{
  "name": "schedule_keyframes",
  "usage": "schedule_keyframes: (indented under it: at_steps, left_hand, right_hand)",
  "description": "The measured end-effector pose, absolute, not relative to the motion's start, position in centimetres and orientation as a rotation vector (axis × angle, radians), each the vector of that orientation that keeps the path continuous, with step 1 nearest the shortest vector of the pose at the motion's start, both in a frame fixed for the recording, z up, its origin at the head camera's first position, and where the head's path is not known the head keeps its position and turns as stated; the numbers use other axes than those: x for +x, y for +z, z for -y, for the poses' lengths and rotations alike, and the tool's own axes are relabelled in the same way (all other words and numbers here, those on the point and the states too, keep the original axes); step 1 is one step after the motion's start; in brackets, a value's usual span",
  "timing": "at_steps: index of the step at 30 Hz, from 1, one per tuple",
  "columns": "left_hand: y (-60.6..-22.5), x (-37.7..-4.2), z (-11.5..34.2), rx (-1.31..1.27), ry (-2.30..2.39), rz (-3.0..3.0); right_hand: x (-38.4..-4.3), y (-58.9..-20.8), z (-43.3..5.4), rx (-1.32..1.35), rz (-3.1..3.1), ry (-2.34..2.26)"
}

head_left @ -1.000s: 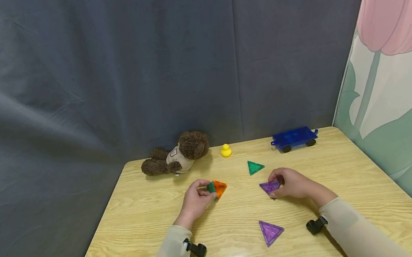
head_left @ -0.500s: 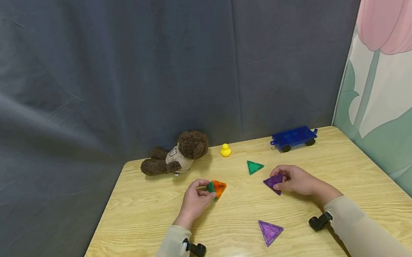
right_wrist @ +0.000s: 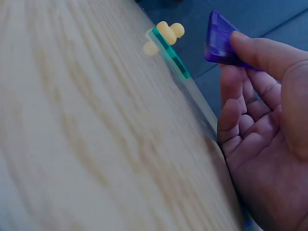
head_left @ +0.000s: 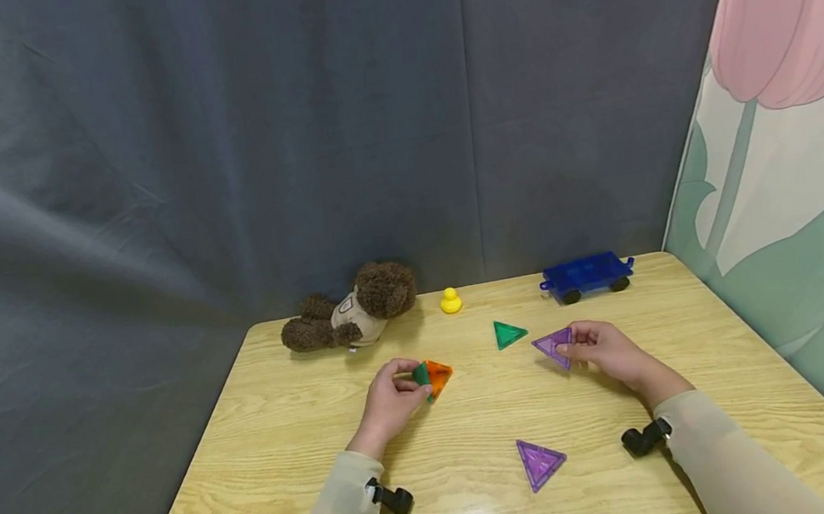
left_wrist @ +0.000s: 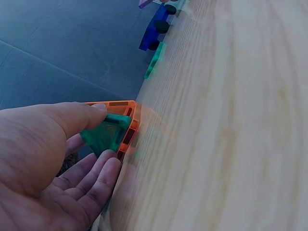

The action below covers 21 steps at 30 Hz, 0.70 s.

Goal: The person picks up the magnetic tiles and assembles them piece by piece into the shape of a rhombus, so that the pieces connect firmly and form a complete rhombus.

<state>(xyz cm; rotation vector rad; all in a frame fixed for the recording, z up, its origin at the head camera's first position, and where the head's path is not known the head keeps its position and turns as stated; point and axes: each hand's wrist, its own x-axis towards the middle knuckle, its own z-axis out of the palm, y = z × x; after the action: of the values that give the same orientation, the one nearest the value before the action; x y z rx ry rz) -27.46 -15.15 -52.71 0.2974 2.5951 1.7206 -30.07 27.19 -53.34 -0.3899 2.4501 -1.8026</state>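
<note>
My left hand (head_left: 388,403) grips a green triangular magnetic tile (left_wrist: 107,134) between thumb and fingers. Against it stands an orange triangular magnetic tile (head_left: 440,377), and the two lean together on the wooden table. My right hand (head_left: 614,355) pinches a purple triangular magnetic tile (head_left: 553,346) by one side, with the thumb on its face. In the right wrist view that purple tile (left_wrist: 144,3) is off the tabletop. A second green triangular tile (head_left: 510,334) lies flat to the left of it. Nearer the front, another purple triangular tile (head_left: 541,464) lies flat.
Along the back edge of the table (head_left: 293,487) are a brown teddy bear (head_left: 361,317) lying down, a yellow rubber duck (head_left: 450,301) and a blue wheeled toy car base (head_left: 586,275). A dark curtain (head_left: 368,127) hangs behind, and a patterned wall (head_left: 790,192) borders the right.
My right hand has moved back and to the right with the purple tile, lifting and tilting it. The left hand and its tiles have stayed put.
</note>
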Motion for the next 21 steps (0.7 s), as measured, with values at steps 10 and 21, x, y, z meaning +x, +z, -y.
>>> schedule_keyframes:
  at_steps: [10,21]
  left_hand:
    - [-52.3,-27.2,14.9,0.324,1.663,-2.674]
    - [-50.0,-25.9,13.2,0.594,1.59,-2.878]
  right_hand:
    - [-30.3,-53.8,-27.5,-0.229,-2.388,-2.086]
    - [-30.4,-53.9,-27.4,-0.166,-2.381,-2.263]
